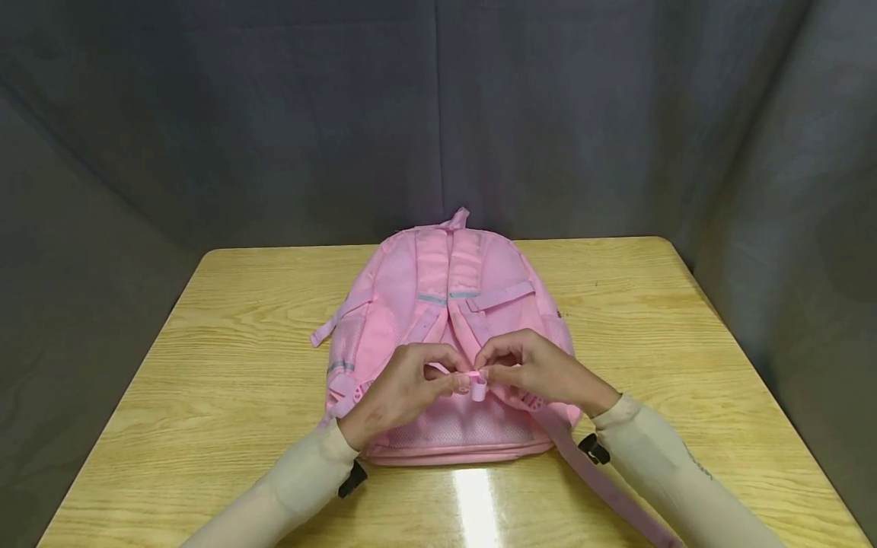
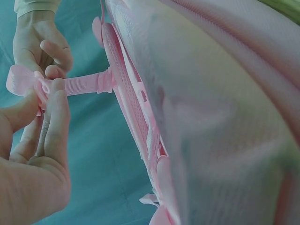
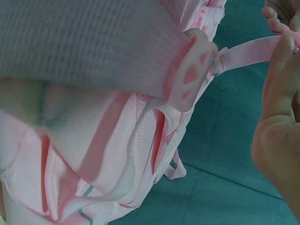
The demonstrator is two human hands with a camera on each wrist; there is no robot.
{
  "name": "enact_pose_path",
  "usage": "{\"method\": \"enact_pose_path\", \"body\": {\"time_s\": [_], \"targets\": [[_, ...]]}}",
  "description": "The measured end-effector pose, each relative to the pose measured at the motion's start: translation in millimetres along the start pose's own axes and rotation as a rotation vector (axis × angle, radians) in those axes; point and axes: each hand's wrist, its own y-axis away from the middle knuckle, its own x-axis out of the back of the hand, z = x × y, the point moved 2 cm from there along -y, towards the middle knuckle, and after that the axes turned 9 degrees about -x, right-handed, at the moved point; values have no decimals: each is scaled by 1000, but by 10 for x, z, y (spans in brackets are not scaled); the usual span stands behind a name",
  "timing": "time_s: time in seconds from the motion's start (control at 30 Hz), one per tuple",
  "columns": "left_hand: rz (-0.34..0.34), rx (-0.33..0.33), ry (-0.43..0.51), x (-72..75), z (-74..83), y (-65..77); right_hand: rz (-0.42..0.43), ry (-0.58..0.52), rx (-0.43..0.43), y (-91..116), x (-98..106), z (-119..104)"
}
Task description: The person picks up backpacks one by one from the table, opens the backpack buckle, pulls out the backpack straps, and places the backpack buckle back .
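Note:
A pink backpack [image 1: 452, 426] lies on the table with its shoulder straps [image 1: 432, 262] facing up. Above its lower middle, my left hand [image 1: 404, 380] and right hand [image 1: 541, 369] meet at a small pink buckle [image 1: 474, 374] on webbing. Thumb and fingers of both hands pinch this piece from either side. A loop of strap end hangs below the fingertips. In the left wrist view the ribbed pink strap [image 2: 84, 85] runs from the bag to the fingers. Fingertips cover much of the buckle, so whether its halves are joined is hidden.
Light wood-grain table [image 1: 226, 380] beneath the bag, with dark grey curtains [image 1: 308, 137] behind and at the sides. A long pink strap [image 1: 603, 487] trails from the bag's right side toward the front edge, beside the right forearm. Another strap end [image 1: 322, 335] sticks out left.

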Motion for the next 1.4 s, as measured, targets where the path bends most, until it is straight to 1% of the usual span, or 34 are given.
{"method": "enact_pose_path", "body": {"time_s": [0.2, 0.47, 0.63, 0.8, 1.0, 1.17, 1.4], "targets": [[-6, -4, 2, -4, -2, -4, 7, 18, 16, 0, 8, -3], [19, -27, 0, -26, -5, 2, -26, -63, 22, 0, -8, 5], [28, -31, -25, -25, 35, -4, -10, -79, 14, 13, -5, 0], [36, -30, -56, -26, 51, -9, 6, -61, 12, 17, -6, -13], [63, -45, -96, -27, 62, -16, 29, -54, -1, 13, 2, 2], [50, -38, -75, -25, 30, -20, 38, -37, 8, -7, 0, 5], [26, -21, -37, -20, 21, -20, 105, 43, 12, -8, -2, -14]]}}
